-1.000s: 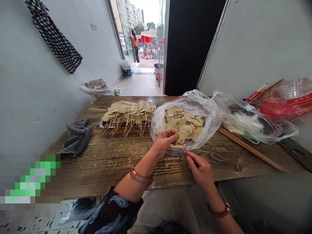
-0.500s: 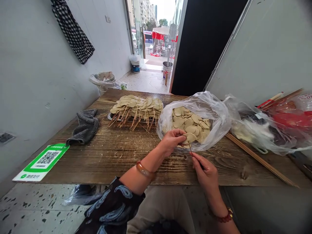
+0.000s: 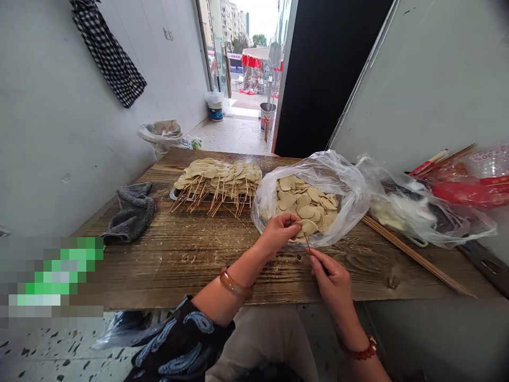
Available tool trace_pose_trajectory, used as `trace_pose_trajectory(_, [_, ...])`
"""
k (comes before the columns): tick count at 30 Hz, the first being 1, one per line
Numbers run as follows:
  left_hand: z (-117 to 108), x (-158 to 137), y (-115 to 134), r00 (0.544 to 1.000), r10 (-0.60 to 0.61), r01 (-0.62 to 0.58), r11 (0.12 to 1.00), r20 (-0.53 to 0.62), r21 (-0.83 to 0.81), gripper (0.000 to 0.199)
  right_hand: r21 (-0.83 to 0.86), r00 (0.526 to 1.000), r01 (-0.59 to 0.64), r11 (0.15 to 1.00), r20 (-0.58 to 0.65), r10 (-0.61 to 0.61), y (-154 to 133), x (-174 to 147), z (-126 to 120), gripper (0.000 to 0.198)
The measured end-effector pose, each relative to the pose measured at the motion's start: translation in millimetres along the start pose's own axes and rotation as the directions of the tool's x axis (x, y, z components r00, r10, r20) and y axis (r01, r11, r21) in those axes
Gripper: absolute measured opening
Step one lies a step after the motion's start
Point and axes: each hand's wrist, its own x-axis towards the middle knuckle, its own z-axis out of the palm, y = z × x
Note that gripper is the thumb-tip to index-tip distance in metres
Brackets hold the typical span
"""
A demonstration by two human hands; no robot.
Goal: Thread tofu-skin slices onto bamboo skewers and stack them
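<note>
Thumb and fingers of my left hand (image 3: 280, 231) pinch a thin, round beige slice (image 3: 307, 228) at the front of an open plastic bag (image 3: 352, 199). My right hand (image 3: 332, 276) is closed on a thin wooden skewer (image 3: 307, 244), whose upper end meets the slice; whether it has gone through I cannot tell. Loose slices (image 3: 304, 199) of the same kind fill the bag. To its left, filled skewers (image 3: 222, 175) lie heaped on a metal tray (image 3: 174, 194), their bare sticks pointing toward me.
A grey cloth (image 3: 131, 212) lies at the table's left. Bare skewers (image 3: 417, 254) lie in a bundle at the right, beside plastic bags (image 3: 429, 207) with red packaging. A dark-handled tool (image 3: 483, 265) rests at the right edge. Beyond the wooden table (image 3: 191, 254) stand buckets (image 3: 267, 114) by a doorway.
The view has shifted slightly, so everything sits a little further left. Both hands keep nearly the same pose, with the skewer still against the slice.
</note>
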Motion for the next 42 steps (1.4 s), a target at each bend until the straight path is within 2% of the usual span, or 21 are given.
trace_pose_trajectory(5, [-0.4, 0.4, -0.1, 1.000, 0.019, -0.018, 0.998, -0.018, 0.060, 0.018, 0.001, 1.000, -0.009, 1.000, -0.002, 0.009, -0.7, 1.1, 0.8, 0.030])
trace_pose_trajectory(7, [-0.8, 0.8, -1.1, 0.998, 0.053, -0.048, 0.989, -0.036, 0.141, 0.017, 0.003, 1.000, -0.011, 1.000, -0.008, 0.011, -0.2, 1.5, 1.7, 0.030])
trace_pose_trajectory(12, [-0.9, 1.8, -2.6, 0.978, 0.204, -0.170, 0.875, -0.028, 0.454, 0.012, -0.007, 0.999, -0.042, 0.999, 0.001, 0.042, 1.3, 2.0, 2.2, 0.032])
trace_pose_trajectory(17, [0.6, 1.1, -2.8, 0.957, 0.290, -0.238, 0.788, -0.001, 0.568, 0.012, -0.023, 0.997, -0.069, 0.997, 0.012, 0.070, 0.0, 3.2, 0.4, 0.034])
trace_pose_trajectory(23, [1.4, 1.3, -3.1, 0.955, 0.296, -0.239, 0.812, -0.023, 0.533, 0.002, -0.022, 0.997, -0.065, 0.998, 0.029, 0.065, -1.0, 3.9, -0.3, 0.032])
trace_pose_trajectory(31, [3.0, -1.7, -3.0, 0.962, 0.267, -0.256, 0.815, 0.056, 0.521, 0.004, -0.006, 0.996, -0.083, 0.996, 0.040, 0.084, -2.7, 4.3, -1.4, 0.032])
trace_pose_trajectory(36, [6.3, -4.5, -5.4, 0.960, 0.153, -0.247, 0.856, 0.233, 0.454, 0.003, 0.008, 0.992, -0.121, 0.993, -0.027, 0.121, -0.6, 2.7, -1.2, 0.033])
trace_pose_trajectory(39, [7.7, -5.8, -5.0, 0.971, 0.075, -0.157, 0.917, 0.227, 0.368, 0.015, 0.031, 0.991, -0.121, 0.992, -0.044, 0.123, 1.8, 1.5, -1.0, 0.033])
trace_pose_trajectory(42, [6.8, -5.9, -4.3, 0.963, 0.026, -0.118, 0.936, 0.269, 0.331, 0.027, 0.034, 0.994, -0.104, 0.994, -0.031, 0.105, 2.4, 1.6, -1.3, 0.032])
